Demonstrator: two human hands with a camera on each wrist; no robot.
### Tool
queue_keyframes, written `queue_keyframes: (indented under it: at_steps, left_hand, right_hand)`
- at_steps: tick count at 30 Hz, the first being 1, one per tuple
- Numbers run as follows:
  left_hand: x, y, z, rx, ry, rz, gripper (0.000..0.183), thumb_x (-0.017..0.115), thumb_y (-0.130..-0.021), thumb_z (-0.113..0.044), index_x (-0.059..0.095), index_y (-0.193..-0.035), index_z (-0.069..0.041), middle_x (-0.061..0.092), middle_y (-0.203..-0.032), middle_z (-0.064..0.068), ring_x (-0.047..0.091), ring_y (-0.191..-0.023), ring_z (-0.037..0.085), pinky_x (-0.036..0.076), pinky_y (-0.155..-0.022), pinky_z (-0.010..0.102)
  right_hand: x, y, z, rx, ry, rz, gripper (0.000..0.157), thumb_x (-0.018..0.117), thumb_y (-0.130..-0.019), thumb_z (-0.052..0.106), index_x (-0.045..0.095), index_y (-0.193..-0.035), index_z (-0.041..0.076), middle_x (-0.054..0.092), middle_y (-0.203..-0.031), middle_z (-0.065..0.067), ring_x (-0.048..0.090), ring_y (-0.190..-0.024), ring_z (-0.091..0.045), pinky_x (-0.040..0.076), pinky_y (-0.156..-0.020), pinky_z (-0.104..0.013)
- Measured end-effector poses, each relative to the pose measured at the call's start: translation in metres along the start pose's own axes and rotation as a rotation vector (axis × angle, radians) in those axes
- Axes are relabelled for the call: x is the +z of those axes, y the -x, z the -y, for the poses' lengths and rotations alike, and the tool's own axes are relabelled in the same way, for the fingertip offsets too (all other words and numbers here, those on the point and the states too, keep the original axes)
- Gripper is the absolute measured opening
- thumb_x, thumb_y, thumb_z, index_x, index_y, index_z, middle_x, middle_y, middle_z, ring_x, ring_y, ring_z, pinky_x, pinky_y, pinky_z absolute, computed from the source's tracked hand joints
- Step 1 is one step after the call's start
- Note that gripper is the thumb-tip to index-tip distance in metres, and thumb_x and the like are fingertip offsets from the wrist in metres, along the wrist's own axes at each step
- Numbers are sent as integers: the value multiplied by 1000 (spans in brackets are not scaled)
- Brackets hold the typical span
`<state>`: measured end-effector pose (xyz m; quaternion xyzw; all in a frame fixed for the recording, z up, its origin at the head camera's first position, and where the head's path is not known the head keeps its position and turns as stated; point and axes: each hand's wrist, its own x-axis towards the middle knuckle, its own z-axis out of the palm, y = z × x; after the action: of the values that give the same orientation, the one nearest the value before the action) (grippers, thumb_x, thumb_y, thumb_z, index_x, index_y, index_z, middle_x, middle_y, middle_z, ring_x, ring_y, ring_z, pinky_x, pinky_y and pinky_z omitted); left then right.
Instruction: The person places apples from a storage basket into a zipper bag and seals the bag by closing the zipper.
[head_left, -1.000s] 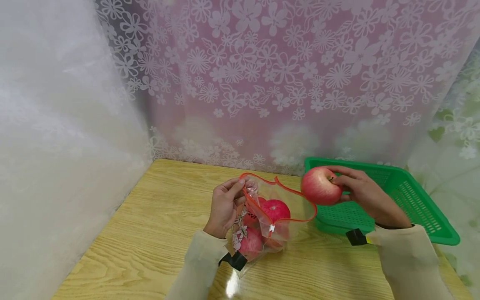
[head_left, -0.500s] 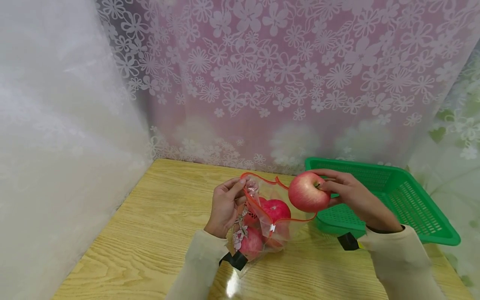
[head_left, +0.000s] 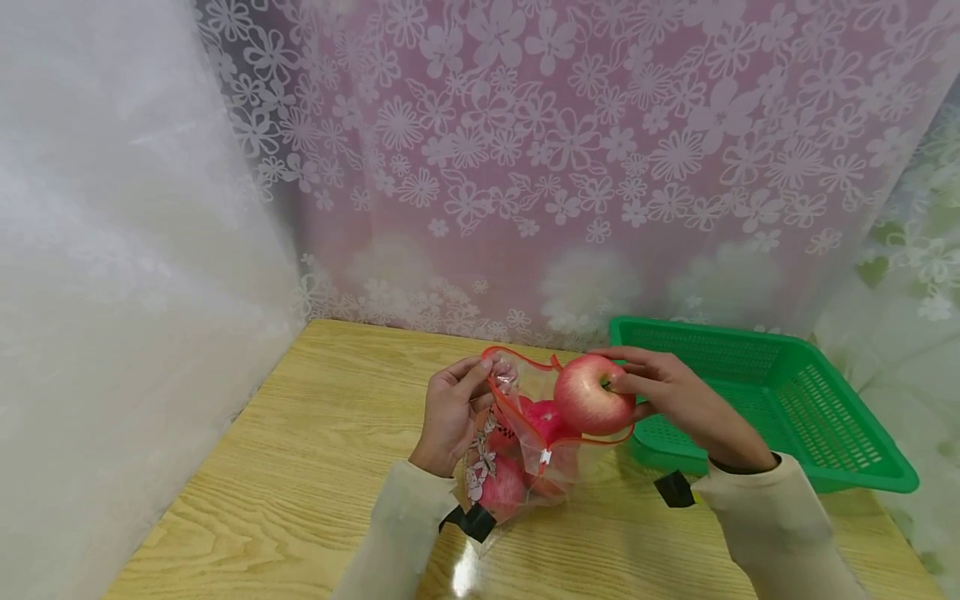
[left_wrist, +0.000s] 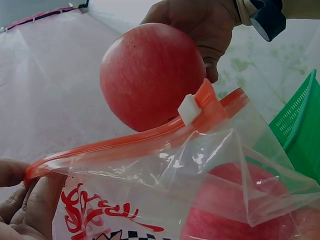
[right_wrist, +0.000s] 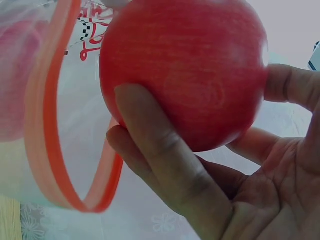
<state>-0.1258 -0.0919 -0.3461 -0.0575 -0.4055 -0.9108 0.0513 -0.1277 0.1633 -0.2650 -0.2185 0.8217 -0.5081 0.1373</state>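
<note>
A clear zip bag (head_left: 525, 483) with a red-orange zip rim and a white slider (left_wrist: 189, 109) stands on the table, its mouth spread wide. Several red apples (head_left: 501, 485) sit inside it. At the rim's left corner, my left hand (head_left: 450, 412) pinches the plastic between thumb and fingers. My right hand (head_left: 686, 404) grips one more apple (head_left: 592, 395) by its side, thumb near the stem. That apple hangs over the bag's mouth, partly covering the right of the opening; in the left wrist view it shows behind and above the zip rim.
A green plastic basket (head_left: 862, 417) with slotted walls stands at the right rear of the wooden table (head_left: 285, 467). A pink flowered curtain (head_left: 480, 167) hangs behind the table, and pale sheeting (head_left: 135, 275) closes off the left.
My right hand has carried the apple leftward and slightly down, from beside the basket to over the bag's mouth. My left hand and the bag have stayed nearly still.
</note>
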Motion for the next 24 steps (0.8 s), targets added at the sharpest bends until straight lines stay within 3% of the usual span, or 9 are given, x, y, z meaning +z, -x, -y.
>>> queue_keyframes:
  at_steps: [15, 24]
  left_hand:
    - [1, 0, 0, -7, 5, -14, 25, 51, -97, 4, 72, -89, -7, 72, -81, 4, 70, -67, 11, 57, -61, 19]
    - [1, 0, 0, 10, 24, 2, 25, 52, -96, 5, 73, -90, -6, 73, -81, 5, 70, -66, 10, 56, -61, 19]
  right_hand:
    - [18, -9, 0, 6, 158, -34, 46, 58, -98, 27, 50, -138, 6, 63, -116, -14, 62, -93, -23, 57, -72, -35]
    - [24, -16, -3, 40, 152, -63, 52, 59, -97, 33, 48, -139, 4, 64, -116, -18, 65, -87, -20, 58, -69, -35]
